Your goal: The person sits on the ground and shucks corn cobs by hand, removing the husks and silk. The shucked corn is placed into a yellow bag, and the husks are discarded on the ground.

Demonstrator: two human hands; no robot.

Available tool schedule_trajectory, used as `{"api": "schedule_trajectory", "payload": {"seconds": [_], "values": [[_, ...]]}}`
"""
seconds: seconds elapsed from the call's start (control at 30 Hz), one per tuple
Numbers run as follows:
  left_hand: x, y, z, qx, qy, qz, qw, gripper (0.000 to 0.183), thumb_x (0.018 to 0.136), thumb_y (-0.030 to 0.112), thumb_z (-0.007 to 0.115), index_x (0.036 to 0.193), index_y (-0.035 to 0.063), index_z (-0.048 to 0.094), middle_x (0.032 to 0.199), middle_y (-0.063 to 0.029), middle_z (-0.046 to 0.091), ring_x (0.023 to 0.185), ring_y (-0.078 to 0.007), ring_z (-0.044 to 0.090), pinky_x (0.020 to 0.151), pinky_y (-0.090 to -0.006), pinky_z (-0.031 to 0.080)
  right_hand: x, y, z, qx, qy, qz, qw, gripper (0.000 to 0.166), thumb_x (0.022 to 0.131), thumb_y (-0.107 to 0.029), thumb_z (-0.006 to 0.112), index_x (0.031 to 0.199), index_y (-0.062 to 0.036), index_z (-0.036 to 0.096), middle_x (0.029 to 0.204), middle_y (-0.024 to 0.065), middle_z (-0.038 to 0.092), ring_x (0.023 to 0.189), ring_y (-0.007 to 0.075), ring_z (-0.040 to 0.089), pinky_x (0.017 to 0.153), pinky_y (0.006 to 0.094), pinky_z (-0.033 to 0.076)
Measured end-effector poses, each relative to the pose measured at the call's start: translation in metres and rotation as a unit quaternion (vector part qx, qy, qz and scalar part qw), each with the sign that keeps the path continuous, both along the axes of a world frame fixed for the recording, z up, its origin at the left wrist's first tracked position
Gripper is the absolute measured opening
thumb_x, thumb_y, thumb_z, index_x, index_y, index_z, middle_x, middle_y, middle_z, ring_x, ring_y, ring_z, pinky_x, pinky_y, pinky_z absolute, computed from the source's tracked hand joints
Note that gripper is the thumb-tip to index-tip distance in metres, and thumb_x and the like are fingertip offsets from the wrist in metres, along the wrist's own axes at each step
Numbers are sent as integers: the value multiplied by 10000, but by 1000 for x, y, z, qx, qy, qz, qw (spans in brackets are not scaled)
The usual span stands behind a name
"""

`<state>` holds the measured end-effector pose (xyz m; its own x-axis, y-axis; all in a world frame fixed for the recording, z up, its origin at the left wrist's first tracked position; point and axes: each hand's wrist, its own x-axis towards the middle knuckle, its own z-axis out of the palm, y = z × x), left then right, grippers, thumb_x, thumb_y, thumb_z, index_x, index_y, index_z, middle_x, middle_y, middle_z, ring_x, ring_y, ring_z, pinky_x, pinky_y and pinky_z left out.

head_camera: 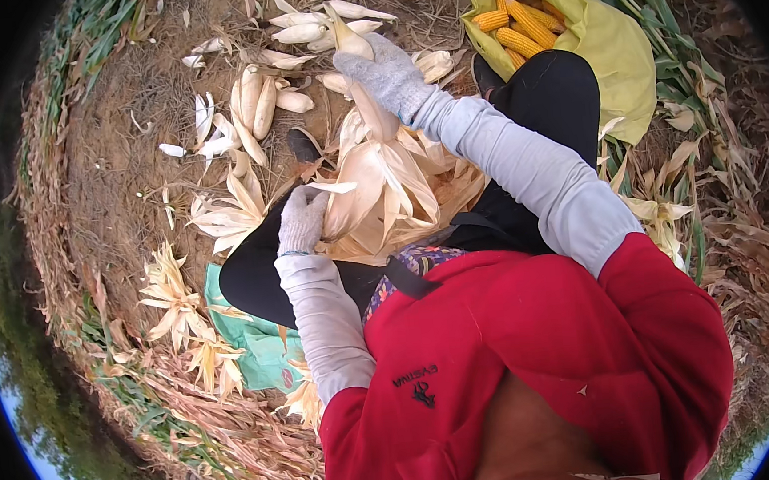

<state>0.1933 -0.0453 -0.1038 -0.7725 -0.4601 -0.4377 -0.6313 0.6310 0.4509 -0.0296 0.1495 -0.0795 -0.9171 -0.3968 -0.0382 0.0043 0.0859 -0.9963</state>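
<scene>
My left hand, in a pale knitted glove, is closed at the left edge of a heap of dry corn husks in my lap, with a whitish husk strip at its fingertips. Farther forward, my right hand, gloved too, grips an ear of corn in its pale husk, whose narrow tip points away from me. Beyond that hand lie several husk-covered ears on the soil. Another group of unhusked ears lies to the left.
A yellow sack holding bare orange ears of corn stands beside my right knee. Opened husks lie at the left near a green sack. Cut corn stalks line both sides. My folded legs border the husk heap.
</scene>
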Motion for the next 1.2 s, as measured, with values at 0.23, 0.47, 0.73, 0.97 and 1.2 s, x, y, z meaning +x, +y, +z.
{"api": "schedule_trajectory", "payload": {"seconds": [0.23, 0.47, 0.73, 0.97, 1.2], "values": [[-75, 43, 94, 222, 315, 140, 912, 289, 941, 173, 636, 1148, -26, 672, 888, -46, 643, 687, -91, 547, 613, -232, 466, 39, -11, -3, 77, 109, 115, 984, 710, 795, -557, 740, 1218, -6, 593, 1137, 209, 635, 1101, 343, 607, 962, 397, 465], [-100, 52, 102, 69, 298, 65, 950, 215, 864, 196, 681, 858, -19, 685, 747, -86, 647, 686, -149, 599, 627, -310, 489, 42, -7, 11, 129, 48, 215, 967, 721, 785, -564, 756, 1204, -1, 593, 1099, 203, 655, 1068, 331, 634, 934, 398, 482], [-97, 50, 105, 52, 247, 67, 965, 210, 882, 183, 672, 854, -25, 678, 719, -73, 642, 645, -113, 575, 610, -283, 483, 43, 5, 35, 36, 74, 267, 960, 778, 781, -480, 783, 1421, -166, 472, 1218, 181, 656, 1120, 308, 638, 943, 378, 490], [-93, 45, 101, 87, 272, 50, 957, 179, 876, 158, 680, 866, -21, 688, 709, -50, 651, 646, -98, 560, 601, -275, 469, 36, -12, -9, 75, 109, 272, 953, 637, 768, -493, 786, 1185, -43, 617, 1071, 196, 680, 1010, 333, 658, 886, 392, 506], [-91, 54, 84, 87, 323, 122, 934, 176, 864, 139, 643, 855, -33, 675, 703, -64, 650, 630, -117, 562, 594, -283, 472, 40, -13, -5, 31, 115, 274, 954, 608, 756, -505, 794, 1096, -22, 649, 1039, 192, 681, 988, 313, 661, 871, 387, 511]]}}
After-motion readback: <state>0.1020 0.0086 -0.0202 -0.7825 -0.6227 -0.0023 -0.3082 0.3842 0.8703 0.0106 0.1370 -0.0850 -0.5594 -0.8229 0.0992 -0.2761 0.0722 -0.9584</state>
